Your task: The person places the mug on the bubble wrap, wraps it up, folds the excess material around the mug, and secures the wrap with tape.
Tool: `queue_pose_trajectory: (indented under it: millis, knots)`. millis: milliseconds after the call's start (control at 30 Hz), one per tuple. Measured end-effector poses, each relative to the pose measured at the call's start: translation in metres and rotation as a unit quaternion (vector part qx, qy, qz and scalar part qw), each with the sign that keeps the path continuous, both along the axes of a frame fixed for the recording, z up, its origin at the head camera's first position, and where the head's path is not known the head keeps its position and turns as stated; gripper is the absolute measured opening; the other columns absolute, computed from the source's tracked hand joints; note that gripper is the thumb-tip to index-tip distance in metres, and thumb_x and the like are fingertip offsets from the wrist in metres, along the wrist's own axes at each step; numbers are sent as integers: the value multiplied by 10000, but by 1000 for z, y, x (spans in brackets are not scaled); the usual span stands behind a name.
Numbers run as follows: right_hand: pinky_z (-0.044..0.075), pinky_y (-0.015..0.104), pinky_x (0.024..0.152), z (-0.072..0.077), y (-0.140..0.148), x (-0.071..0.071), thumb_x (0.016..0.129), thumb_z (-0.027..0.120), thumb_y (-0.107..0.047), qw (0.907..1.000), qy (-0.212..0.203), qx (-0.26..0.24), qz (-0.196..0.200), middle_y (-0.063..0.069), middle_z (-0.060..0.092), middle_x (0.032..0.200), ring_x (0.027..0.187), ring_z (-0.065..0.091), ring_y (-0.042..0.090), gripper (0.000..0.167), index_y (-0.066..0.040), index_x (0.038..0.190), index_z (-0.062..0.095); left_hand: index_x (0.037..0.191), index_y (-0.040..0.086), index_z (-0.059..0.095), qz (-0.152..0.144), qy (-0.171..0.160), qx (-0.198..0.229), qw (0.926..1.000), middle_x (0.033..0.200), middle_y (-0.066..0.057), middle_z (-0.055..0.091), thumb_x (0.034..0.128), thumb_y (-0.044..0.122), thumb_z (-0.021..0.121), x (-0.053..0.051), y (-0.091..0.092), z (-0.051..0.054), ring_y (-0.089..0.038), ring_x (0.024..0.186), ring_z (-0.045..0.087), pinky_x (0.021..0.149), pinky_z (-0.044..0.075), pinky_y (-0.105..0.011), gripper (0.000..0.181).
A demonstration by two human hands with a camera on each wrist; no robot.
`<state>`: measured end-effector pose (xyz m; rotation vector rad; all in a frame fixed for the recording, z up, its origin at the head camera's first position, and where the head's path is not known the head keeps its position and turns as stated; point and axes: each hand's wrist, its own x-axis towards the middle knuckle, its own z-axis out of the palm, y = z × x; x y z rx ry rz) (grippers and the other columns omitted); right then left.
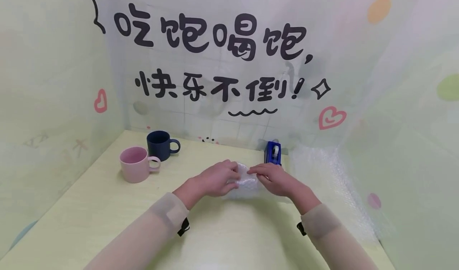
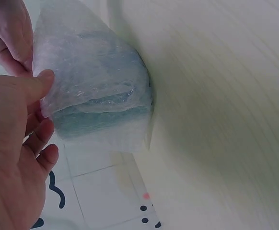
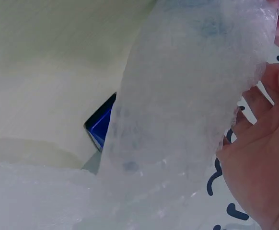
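Note:
A bubble-wrap bundle [image 1: 246, 184] stands on the table between both hands, with something bluish-green showing dimly inside; what it is cannot be made out. My left hand [image 1: 219, 179] pinches the wrap's edge, the thumb [image 2: 44, 82] on its near face in the left wrist view. From the other side my right hand [image 1: 276, 178] reaches over with fairly straight fingers touching the wrap. In the right wrist view a wide sheet of bubble wrap [image 3: 173, 110] hides the fingertips of the right hand [image 3: 261, 158].
A blue tape dispenser [image 1: 272, 152] stands just behind the right hand. At the back left are a pink mug [image 1: 133, 170] and a dark blue mug [image 1: 157, 147]. More bubble wrap [image 1: 322, 182] lies along the table's right side. Printed sheeting encloses the back and sides.

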<state>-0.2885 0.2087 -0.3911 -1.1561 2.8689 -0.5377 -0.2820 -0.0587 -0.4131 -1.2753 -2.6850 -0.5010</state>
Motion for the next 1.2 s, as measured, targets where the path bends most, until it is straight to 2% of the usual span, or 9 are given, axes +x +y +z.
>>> queue_pose_trajectory:
  millis: [200,333,467,633,767,833,967,1100,1200]
  knots:
    - [537,557,1109,7,-4,1,1066,446,-51,9985,-539,139,1,91,720,1341,1285,656,323,439,-158,1315,791,1285,161,817,248,-30,-616,9978,1210,-38,635,1042,215,765,-3,-11,14,-228,1098,531,966,518,-371,255]
    - [557,445,1001,5,-8,10,1047,517,-45,9989,-428,58,159,53,697,1219,1128,628,215,404,-164,1311,799,1324,261,814,483,-162,-946,9942,1216,-25,597,1036,187,770,-11,-19,21,-223,1098,495,952,494,-366,300]
    - [548,354,906,0,-15,18,1065,588,-64,9987,-92,-59,507,25,712,1106,1001,611,213,326,-119,1314,791,1308,302,823,522,-182,-1056,9929,1214,-26,605,1028,123,762,-18,-22,25,-225,1079,511,927,511,-357,338]
    - [552,310,860,-11,-22,20,1061,677,-61,9958,517,-256,709,39,662,1048,957,609,237,240,-77,1262,807,1326,268,811,378,-300,-864,9951,1383,-65,637,1064,84,699,-21,-27,22,-283,1264,581,1075,555,-437,340]
    - [576,327,865,-20,-24,18,1028,727,-28,9885,1277,-287,758,70,619,1076,973,596,213,227,-84,1222,831,1395,188,771,223,-649,-545,9962,1577,-126,580,1094,92,592,-17,-32,15,-359,1470,537,1227,482,-527,363]
    - [582,337,878,-24,-24,17,1031,723,-28,9880,1353,-285,691,81,621,1111,1003,598,222,230,-90,1224,832,1418,153,754,213,-939,-329,9948,1655,-132,531,1089,148,567,-16,-34,11,-375,1543,489,1279,427,-551,378]
    - [595,368,910,-28,-26,17,1047,694,-13,9912,1145,-384,535,99,623,1146,1050,601,249,220,-75,1211,826,1429,130,744,250,-1408,84,9897,1717,-98,490,1119,352,560,-15,-36,3,-367,1597,453,1313,379,-569,423]
    - [602,410,934,-32,-29,21,1061,674,-19,9925,1146,-287,301,111,622,1187,1088,593,273,216,-81,1217,811,1380,133,773,234,-1528,345,9874,1693,-95,529,1116,419,587,-17,-34,-1,-369,1580,485,1306,392,-574,432]
    - [613,419,913,-34,-28,29,1036,746,-89,9880,1539,-95,10,135,620,1255,1088,608,279,283,-76,1318,752,1333,146,798,268,-1570,452,9862,1677,-93,549,1107,410,603,-17,-32,-3,-372,1567,502,1300,401,-572,398]
